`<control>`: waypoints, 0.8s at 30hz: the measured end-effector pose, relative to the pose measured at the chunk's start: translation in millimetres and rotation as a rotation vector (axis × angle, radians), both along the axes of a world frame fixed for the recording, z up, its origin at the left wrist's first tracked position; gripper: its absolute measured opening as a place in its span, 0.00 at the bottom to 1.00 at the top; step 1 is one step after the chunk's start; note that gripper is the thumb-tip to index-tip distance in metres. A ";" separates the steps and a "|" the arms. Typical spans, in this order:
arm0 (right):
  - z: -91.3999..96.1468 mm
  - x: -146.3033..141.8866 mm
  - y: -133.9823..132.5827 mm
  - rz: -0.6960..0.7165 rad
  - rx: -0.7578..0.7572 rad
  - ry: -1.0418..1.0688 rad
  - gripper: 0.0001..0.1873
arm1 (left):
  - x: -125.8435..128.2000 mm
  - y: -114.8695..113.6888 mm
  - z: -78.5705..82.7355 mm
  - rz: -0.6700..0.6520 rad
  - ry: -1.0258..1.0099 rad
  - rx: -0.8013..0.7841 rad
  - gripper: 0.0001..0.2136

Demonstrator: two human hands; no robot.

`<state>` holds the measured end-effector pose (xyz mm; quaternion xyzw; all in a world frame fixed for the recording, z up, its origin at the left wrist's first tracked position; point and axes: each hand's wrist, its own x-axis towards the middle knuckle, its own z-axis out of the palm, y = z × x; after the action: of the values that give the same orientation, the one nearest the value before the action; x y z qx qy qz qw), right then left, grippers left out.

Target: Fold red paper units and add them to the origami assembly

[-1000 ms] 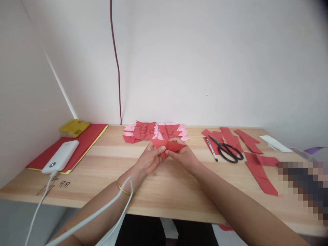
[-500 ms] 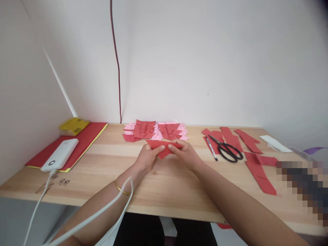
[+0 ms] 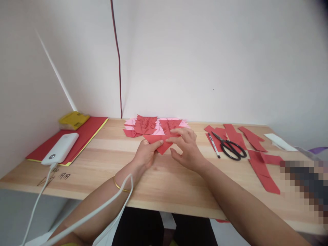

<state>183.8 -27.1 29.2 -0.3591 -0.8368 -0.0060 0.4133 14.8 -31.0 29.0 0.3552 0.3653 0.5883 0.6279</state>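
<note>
A piece of red paper (image 3: 163,146), folded to a triangle with its point toward me, is held above the wooden table. My left hand (image 3: 148,152) pinches its left side, thumb on top. My right hand (image 3: 188,148) hovers at the paper's right side, its fingers spread and thumb apart from it; whether a fingertip touches the edge I cannot tell. Just behind the paper lie rows of folded red pieces (image 3: 146,124) and folded pink pieces (image 3: 159,129).
Right of my hands lie black-handled scissors (image 3: 233,150), a pen (image 3: 214,146) and red paper strips (image 3: 263,176). A white power bank (image 3: 60,148) with a cable rests on red sheets (image 3: 91,128) at the left, near a yellow packet (image 3: 74,119). The white cable passes over my left forearm.
My right hand has let go of the paper's right side and opened its fingers. The left hand keeps its pinch. The view has shifted slightly.
</note>
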 end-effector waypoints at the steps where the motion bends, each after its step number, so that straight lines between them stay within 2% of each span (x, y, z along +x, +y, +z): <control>1: -0.2 -0.6 -0.7 0.003 0.022 -0.037 0.14 | 0.1 -0.5 0.4 -0.005 -0.008 0.003 0.12; 8: -4.7 -0.5 1.3 0.008 0.017 -0.018 0.04 | 2.3 -5.6 2.9 -0.093 -0.064 -0.024 0.11; 14: -1.4 -2.7 -2.5 -0.004 -0.005 0.030 0.06 | 1.5 -8.8 6.0 -0.131 -0.052 -0.045 0.09; 19: -2.0 -7.9 -4.9 -0.026 -0.043 0.148 0.08 | 2.5 -12.3 7.6 -0.158 -0.070 -0.022 0.07; 24: -1.6 -10.6 -7.0 -0.005 -0.086 0.219 0.07 | 6.2 -15.4 8.9 -0.107 -0.033 0.037 0.09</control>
<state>173.2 -34.1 27.7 -0.3771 -0.7852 0.0680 0.4865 21.0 -46.4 37.9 0.3761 0.3244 0.5664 0.6576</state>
